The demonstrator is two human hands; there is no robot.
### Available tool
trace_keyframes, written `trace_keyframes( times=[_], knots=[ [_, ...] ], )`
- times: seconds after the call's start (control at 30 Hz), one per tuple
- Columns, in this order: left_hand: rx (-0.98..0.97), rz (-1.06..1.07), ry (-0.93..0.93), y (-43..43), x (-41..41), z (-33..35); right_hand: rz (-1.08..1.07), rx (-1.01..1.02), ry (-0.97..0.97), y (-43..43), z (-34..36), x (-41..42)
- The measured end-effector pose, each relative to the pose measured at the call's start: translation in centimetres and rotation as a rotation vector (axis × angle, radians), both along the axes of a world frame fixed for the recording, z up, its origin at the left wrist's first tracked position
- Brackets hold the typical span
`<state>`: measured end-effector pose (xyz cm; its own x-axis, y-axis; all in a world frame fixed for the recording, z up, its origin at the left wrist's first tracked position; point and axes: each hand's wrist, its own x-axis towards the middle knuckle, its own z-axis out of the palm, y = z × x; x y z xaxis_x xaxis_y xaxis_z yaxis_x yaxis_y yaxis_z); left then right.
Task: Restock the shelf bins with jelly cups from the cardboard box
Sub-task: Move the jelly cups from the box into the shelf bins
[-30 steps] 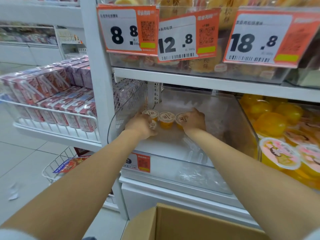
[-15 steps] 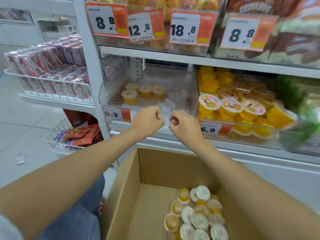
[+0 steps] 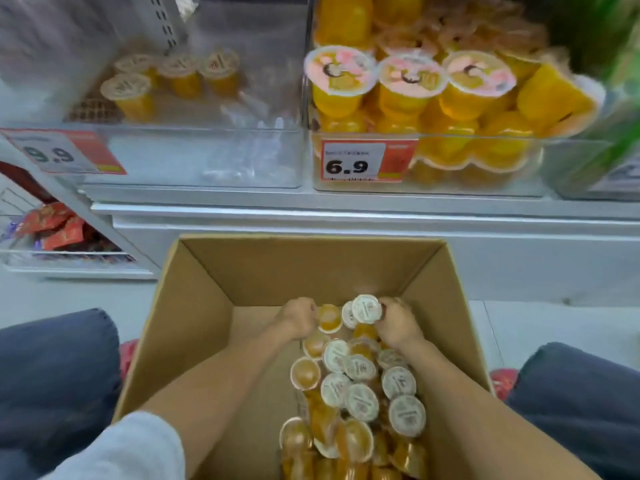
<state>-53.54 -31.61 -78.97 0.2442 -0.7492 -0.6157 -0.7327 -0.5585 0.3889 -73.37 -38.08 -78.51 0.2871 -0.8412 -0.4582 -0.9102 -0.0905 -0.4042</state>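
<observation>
An open cardboard box [image 3: 194,306] stands on the floor between my knees, with several small orange jelly cups [image 3: 360,400] heaped along its right side. My left hand [image 3: 298,318] is down in the box, fingers curled round a jelly cup [image 3: 329,318] at the top of the heap. My right hand [image 3: 398,322] grips a white-lidded jelly cup [image 3: 366,309] beside it. Above, the clear shelf bin [image 3: 194,157] holds several jelly cups [image 3: 130,95] standing upright at its back left.
To the right, a second clear bin [image 3: 485,183] is piled with larger orange jelly cups behind a 6.9 price tag [image 3: 356,162]. A 9.9 price tag [image 3: 62,154] hangs on the left bin. A wire basket of red packets [image 3: 52,230] sits low on the left.
My hands left the shelf bin, where they had set cups down, drew back past its front edge and dropped into the box. My view tilted down to the box. Each hand now holds a cup.
</observation>
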Motion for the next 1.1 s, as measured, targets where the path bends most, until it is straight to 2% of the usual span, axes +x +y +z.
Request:
trace_keyframes(
  times=[0.07, 0.2, 0.43, 0.53, 0.6, 0.7, 0.73, 0.8, 0.87, 0.93, 1.0, 1.1],
  knots=[
    [0.039, -0.021, -0.004, -1.0, -1.0, -3.4, -0.028, 0.005, -0.010, 0.3, -2.4, 0.5],
    [0.102, 0.006, 0.068, -2.9, -2.5, -8.6, 0.006, -0.030, 0.106, 0.9, -5.3, 1.9],
    [0.037, 0.040, -0.119, -3.4, -4.6, -9.7, -0.073, -0.217, 0.158, 0.4, -8.2, 2.7],
    [-0.041, 0.163, -0.118, -2.8, -4.4, -9.1, -0.103, -0.239, 0.150, -0.3, -8.1, 2.8],
    [-0.086, 0.336, -0.020, -2.1, -3.7, -7.9, -0.103, -0.249, 0.120, -0.1, -7.6, 2.7],
    [-0.153, 0.596, 0.230, -1.1, -2.2, -5.1, -0.115, -0.289, 0.018, 0.6, -5.4, 2.4],
    [-0.168, 0.657, 0.323, -0.8, -1.6, -4.1, -0.105, -0.289, -0.027, 0.8, -4.2, 2.4],
    [-0.128, 0.775, 0.620, -0.4, -0.5, -1.3, -0.025, -0.283, -0.098, 1.1, -1.2, 2.6],
    [-0.065, 0.789, 0.889, 0.1, 0.6, 2.5, 0.088, -0.291, -0.158, 1.6, 2.2, 3.0],
    [-0.072, 0.707, 0.977, 0.7, 1.8, 6.2, 0.163, -0.322, -0.217, 2.2, 5.9, 3.7],
    [-0.150, 0.604, 0.924, 1.4, 3.0, 9.9, 0.207, -0.373, -0.248, 2.7, 10.0, 4.5],
    [-0.336, 0.396, 0.581, 2.8, 4.9, 15.7, 0.272, -0.454, -0.253, 3.2, 15.7, 6.0]
  ],
)
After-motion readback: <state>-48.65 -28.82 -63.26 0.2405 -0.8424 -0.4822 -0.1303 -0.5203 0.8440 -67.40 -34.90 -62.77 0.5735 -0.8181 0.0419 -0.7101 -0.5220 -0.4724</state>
